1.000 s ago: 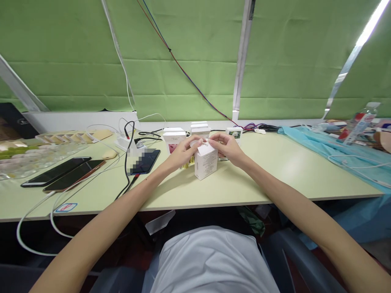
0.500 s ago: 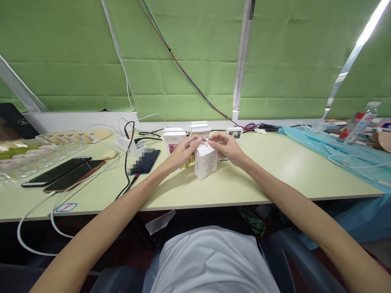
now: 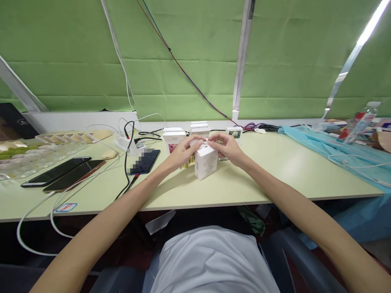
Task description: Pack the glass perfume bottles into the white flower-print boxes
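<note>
A small white carton (image 3: 206, 164) with printed text stands upright on the table in front of me. My left hand (image 3: 185, 149) has its thumb and fingers closed at the top left of the carton, by the lid flap. From the right, my right hand (image 3: 226, 147) pinches at the top edge of the same carton. Gold-coloured bottle parts (image 3: 188, 162) show partly behind my left fingers. Behind the hands stand more white cartons (image 3: 200, 128), another white carton (image 3: 174, 136) with a pink picture, and a carton with a green picture (image 3: 234, 132).
On the left lie a dark phone (image 3: 146, 160), two more phones (image 3: 75, 175), a power strip (image 3: 124, 143) and cables. Rows of clear bottles (image 3: 39, 158) stand at the far left. Blue sheeting (image 3: 336, 158) and a plastic bottle (image 3: 363, 122) are at the right.
The carton's top flap, tilted up before, now lies lower and flatter under the fingers. Both hands have barely shifted.
</note>
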Available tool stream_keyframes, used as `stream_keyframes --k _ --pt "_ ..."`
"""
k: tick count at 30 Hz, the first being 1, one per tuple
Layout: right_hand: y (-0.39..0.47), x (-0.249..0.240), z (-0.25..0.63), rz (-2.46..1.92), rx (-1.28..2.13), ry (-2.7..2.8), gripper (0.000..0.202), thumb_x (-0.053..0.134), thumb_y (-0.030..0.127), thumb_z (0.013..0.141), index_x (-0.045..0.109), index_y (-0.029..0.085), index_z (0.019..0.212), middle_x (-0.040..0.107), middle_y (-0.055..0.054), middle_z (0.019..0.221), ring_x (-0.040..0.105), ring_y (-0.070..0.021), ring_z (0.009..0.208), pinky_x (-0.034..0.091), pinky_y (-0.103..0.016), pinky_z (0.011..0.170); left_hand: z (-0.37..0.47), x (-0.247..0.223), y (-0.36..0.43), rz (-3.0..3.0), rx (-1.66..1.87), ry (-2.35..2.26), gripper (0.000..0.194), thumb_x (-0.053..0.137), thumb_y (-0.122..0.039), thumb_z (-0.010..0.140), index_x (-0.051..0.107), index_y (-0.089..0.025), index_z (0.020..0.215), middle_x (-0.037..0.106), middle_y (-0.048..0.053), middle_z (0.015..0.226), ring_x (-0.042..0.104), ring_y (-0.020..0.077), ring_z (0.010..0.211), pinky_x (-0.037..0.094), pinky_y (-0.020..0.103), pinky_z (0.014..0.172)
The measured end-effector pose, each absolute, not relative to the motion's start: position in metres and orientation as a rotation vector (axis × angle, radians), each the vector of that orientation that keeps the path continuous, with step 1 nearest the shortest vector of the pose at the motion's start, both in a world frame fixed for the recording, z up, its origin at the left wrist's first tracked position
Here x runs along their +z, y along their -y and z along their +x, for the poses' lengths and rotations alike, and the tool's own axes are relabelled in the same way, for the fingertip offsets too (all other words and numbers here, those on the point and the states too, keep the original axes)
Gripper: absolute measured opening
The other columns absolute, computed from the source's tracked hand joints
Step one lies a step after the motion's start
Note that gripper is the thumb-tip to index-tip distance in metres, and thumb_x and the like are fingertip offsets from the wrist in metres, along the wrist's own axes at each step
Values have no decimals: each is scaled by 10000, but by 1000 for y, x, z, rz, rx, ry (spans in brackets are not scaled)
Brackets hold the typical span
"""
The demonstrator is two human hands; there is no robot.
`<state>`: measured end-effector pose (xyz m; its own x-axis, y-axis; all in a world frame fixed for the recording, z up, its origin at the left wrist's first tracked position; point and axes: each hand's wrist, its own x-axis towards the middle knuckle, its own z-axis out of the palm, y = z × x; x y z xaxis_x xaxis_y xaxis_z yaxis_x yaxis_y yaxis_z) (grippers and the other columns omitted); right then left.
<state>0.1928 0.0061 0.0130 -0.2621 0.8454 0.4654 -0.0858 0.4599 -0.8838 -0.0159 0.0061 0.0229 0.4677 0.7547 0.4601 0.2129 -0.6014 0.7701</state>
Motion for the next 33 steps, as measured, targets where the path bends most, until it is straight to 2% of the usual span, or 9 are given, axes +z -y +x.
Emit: stream_keyframes --k 5,14,21,26,33 --pt "-7 13 193 -676 1040 1578 404 861 506 687 646 208 854 578 22 783 363 -52 490 247 -236 410 -17 23 -5 2126 1090 -827 394 611 -550 925 658 -237 1159 675 51 1056 587 140 727 446 241 595" --pt "-7 14 192 -687 1040 1575 358 853 448 685 643 209 849 585 13 826 382 -54 507 243 -226 405 -18 22 -6 2160 1082 -841 376 636 -498 910 647 -262 1202 681 65 1177 659 208 879 495 278 649" --pt "-8 12 193 -703 1035 1575 333 831 431 702 647 207 866 581 11 846 371 -50 506 250 -231 409 -19 21 -7 2160 1086 -830 442 644 -477 910 601 -290 1307 662 61 1227 640 181 820 477 272 641" --pt "-8 12 192 -712 1034 1576 320 819 415 715 639 203 872 576 7 886 387 -51 520 244 -225 414 -18 21 -7 2197 1155 -848 528 665 -485 889 543 -270 1356 555 81 1438 631 212 997 511 311 798" --pt "-7 13 192 -724 1042 1583 319 812 415 719 630 203 875 570 5 877 404 -62 547 252 -220 418 -19 21 -10 2196 1143 -820 493 669 -488 886 577 -254 1310 593 89 1395 627 265 1093 505 376 896"
